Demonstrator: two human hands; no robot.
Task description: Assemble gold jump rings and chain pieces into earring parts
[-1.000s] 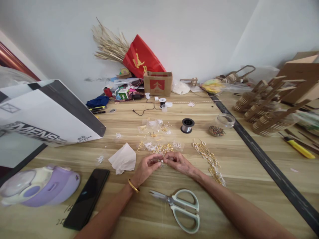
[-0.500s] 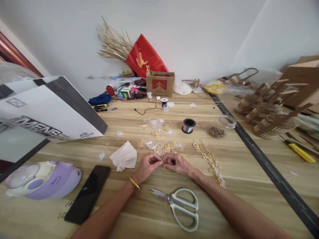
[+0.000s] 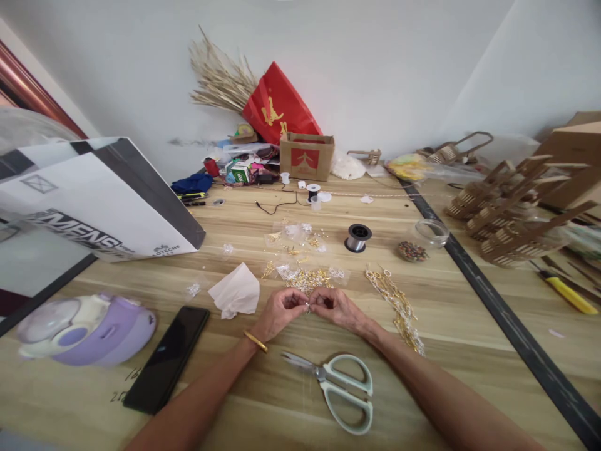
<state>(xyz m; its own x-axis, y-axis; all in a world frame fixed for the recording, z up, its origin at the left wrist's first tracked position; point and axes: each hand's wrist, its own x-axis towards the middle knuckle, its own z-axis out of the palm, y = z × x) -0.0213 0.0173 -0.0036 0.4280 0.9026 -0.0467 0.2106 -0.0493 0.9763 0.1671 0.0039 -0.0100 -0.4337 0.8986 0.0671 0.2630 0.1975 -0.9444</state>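
Note:
My left hand (image 3: 280,312), with a gold bangle (image 3: 255,341) at its wrist, pinches at a tiny silvery piece (image 3: 307,307). From the other side my right hand (image 3: 339,309) pinches at the same piece, fingertips almost meeting the left ones. The piece is too small to name. Just beyond my fingers lies a pile of small gold and silver beads (image 3: 307,279). Pale green scissors (image 3: 328,382) rest on the table between my forearms, blades pointing left. To the right of my right hand lie gold and silver chains (image 3: 392,304).
On the left are a white tissue (image 3: 235,290), a black phone (image 3: 166,360), a purple and cream bottle (image 3: 89,329) and a large white bag (image 3: 107,200). A wire spool (image 3: 357,238), a glass jar (image 3: 431,233) and small woven baskets (image 3: 511,213) stand to the right.
The view has shifted slightly. My hands stay together above the table, and the silvery piece between the fingertips shows more clearly.

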